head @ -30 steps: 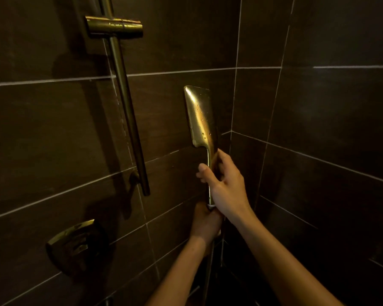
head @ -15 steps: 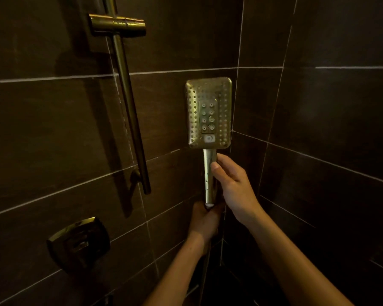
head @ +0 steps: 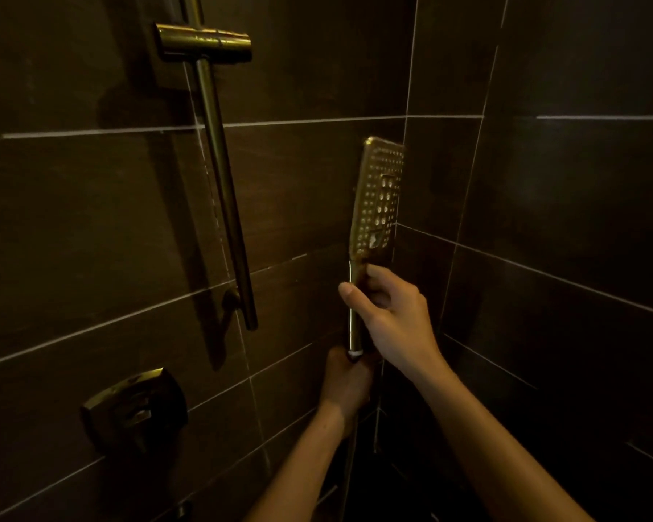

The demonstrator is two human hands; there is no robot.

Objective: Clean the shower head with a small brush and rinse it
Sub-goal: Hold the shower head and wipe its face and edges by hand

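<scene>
Dark tiled wall [head: 91, 227]; right hand [head: 389, 318] grips shower head [head: 377, 197] handle; left hand [head: 345, 384] grips its base

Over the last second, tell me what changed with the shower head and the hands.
The shower head twisted about its handle: first its smooth back faced the camera, then the nozzle face was square-on, and now that face is angled away to the right. The right hand re-gripped the handle just under the head. The left hand kept holding the handle's base. The slide bar and wall control stayed put.
</scene>
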